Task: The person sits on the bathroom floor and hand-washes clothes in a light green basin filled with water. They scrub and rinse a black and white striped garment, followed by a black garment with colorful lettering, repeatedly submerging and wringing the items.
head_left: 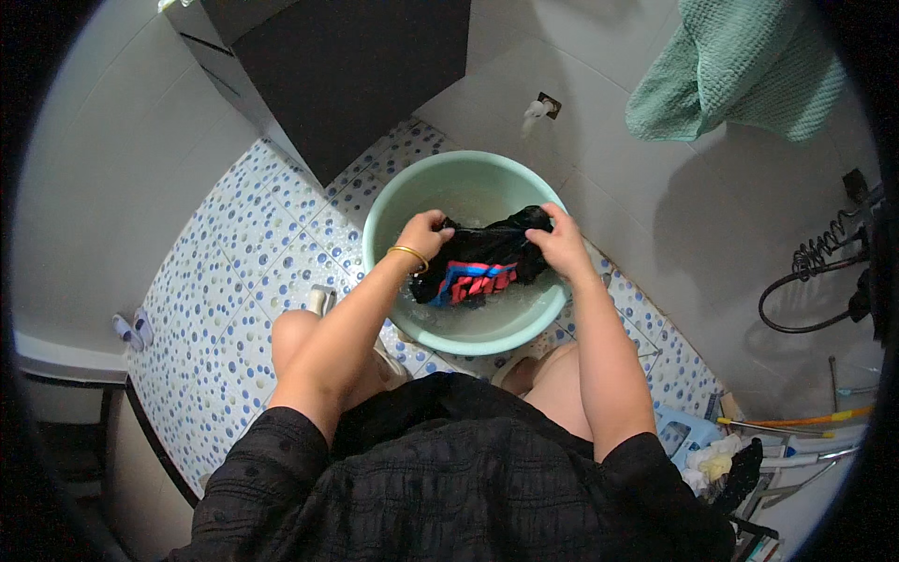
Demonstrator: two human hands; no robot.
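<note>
A black garment (487, 251) with a red and blue print hangs stretched between my two hands over a pale green basin (440, 339). My left hand (426, 236), below a gold bangle (409, 257), pinches the cloth at its left upper corner. At the right upper corner my right hand (559, 241) grips it between thumb and fingers. Water (468, 321) lies in the basin under the cloth, whose lower part seems to touch or dip into it. Which kind of garment it is cannot be made out.
A dark cabinet (356, 75) stands beyond the basin to the left. From the wall a tap (538, 110) sticks out behind the basin. A green towel (740, 70) hangs at upper right. Small slippers (132, 331) lie far left; a blue plastic stool (682, 431) and clutter sit at lower right.
</note>
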